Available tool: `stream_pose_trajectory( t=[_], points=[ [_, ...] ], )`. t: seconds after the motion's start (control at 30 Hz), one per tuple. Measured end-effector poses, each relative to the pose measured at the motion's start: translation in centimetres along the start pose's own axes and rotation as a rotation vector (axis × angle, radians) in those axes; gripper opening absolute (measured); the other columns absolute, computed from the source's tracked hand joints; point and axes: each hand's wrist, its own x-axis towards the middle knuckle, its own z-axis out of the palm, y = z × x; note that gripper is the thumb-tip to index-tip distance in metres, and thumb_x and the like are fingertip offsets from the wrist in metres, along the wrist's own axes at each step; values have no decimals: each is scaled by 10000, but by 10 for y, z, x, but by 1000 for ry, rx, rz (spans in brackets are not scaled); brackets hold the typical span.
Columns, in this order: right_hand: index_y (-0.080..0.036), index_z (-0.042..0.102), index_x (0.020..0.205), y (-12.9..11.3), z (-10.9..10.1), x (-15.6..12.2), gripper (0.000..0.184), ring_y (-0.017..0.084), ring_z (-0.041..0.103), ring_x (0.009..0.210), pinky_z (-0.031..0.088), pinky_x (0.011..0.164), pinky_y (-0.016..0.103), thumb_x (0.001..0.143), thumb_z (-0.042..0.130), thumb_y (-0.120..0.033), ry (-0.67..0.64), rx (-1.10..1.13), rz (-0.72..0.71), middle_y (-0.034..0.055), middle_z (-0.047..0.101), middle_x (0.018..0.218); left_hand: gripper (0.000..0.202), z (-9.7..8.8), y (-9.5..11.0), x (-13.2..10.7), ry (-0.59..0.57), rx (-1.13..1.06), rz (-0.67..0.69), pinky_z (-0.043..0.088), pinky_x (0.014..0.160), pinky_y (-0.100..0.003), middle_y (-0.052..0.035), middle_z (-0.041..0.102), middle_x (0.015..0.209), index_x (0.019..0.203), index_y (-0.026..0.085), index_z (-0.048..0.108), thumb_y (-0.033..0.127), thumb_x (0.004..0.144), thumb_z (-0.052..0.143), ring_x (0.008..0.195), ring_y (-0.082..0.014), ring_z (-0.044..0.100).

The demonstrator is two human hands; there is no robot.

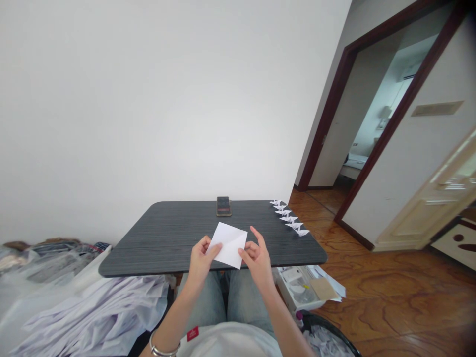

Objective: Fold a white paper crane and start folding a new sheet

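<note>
A square sheet of white paper (229, 243) is held up just over the front edge of the dark table, tilted a little. Its left edge is pinched between the thumb and fingers of my left hand (203, 255). At the lower right corner, my right hand (256, 255) grips the sheet with the thumb in front, its index finger raised off the paper. Faint crease lines seem to cross the sheet. Several folded white paper cranes (288, 218) stand in a row along the table's right side.
A phone (223, 206) lies at the back of the black table (159, 238), near the white wall. Beside my right leg is a white box (297, 292) with papers, and a black bin (327, 342) of paper scraps. Plastic-covered piles (100, 312) lie on the left.
</note>
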Motion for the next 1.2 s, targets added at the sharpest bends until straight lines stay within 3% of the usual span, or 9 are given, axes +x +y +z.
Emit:
stream_pose_trajectory(
  t=[0.03, 0.13, 0.23, 0.5, 0.73, 0.8, 0.93, 1.1, 1.2],
  points=[
    [-247, 306, 1294, -1, 1, -3, 622, 105, 512, 524, 445, 493, 215, 737, 584, -242, 5, -68, -65, -22, 542, 711, 340, 0, 0, 0, 33, -1, 18, 282, 455, -166, 68, 437, 510, 564, 160, 398, 337, 600, 687, 468, -60, 384],
    [-229, 539, 1136, -3, 3, -11, 349, 126, 533, 654, 457, 550, 219, 824, 395, -172, -115, -293, -257, 29, 530, 810, 328, 2, -1, -1, 82, -22, 58, 308, 478, -171, 60, 447, 544, 576, 162, 398, 336, 619, 673, 500, -67, 397],
    [-223, 602, 1057, -1, 4, -13, 414, 152, 541, 746, 462, 623, 240, 775, 342, -65, -198, -519, -385, 53, 538, 868, 324, 3, 0, -2, 120, -37, 88, 321, 490, -169, 58, 444, 559, 578, 162, 391, 332, 638, 660, 517, -67, 397],
    [-235, 596, 1022, 3, 10, -15, 335, 173, 573, 763, 470, 668, 249, 732, 494, -100, -49, -759, -429, 61, 558, 925, 274, 8, -3, -4, 58, -67, 54, 357, 512, -185, 30, 504, 613, 649, 147, 469, 362, 663, 639, 548, -85, 438],
    [-220, 621, 880, -2, 8, -14, 269, 179, 567, 805, 456, 711, 262, 703, 495, -60, 19, -655, -436, 46, 574, 876, 258, 8, -2, -5, 1, -121, -11, 333, 469, -172, 41, 525, 597, 689, 158, 489, 383, 681, 615, 501, -77, 441],
    [-211, 624, 867, -5, 6, -12, 257, 175, 565, 787, 463, 662, 253, 702, 495, -62, 3, -599, -399, 48, 575, 874, 230, 6, 1, -4, 2, -151, 10, 352, 486, -172, 38, 566, 660, 814, 181, 519, 358, 695, 606, 533, -85, 480],
    [-202, 630, 850, -11, 3, -9, 238, 169, 567, 769, 473, 593, 236, 705, 495, -71, -51, -480, -320, 52, 575, 890, 454, -3, 8, 0, -27, -106, 114, 420, 622, -206, -14, 609, 896, 1130, 232, 492, 290, 697, 614, 739, -135, 556],
    [-199, 632, 826, -12, 0, -7, 203, 169, 571, 759, 472, 583, 235, 697, 520, -90, -106, -393, -256, 47, 581, 881, 236, -16, 10, 6, -132, 27, 152, 436, 681, -239, -56, 619, 911, 888, 161, 655, 308, 760, 521, 805, -182, 555],
    [-198, 632, 816, -10, -2, -6, 189, 168, 571, 753, 471, 580, 233, 692, 531, -96, -138, -343, -241, 45, 582, 876, 221, -22, 10, 9, -186, 26, 166, 442, 676, -250, -61, 631, 891, 890, 162, 648, 288, 725, 569, 786, -189, 565]
  ],
)
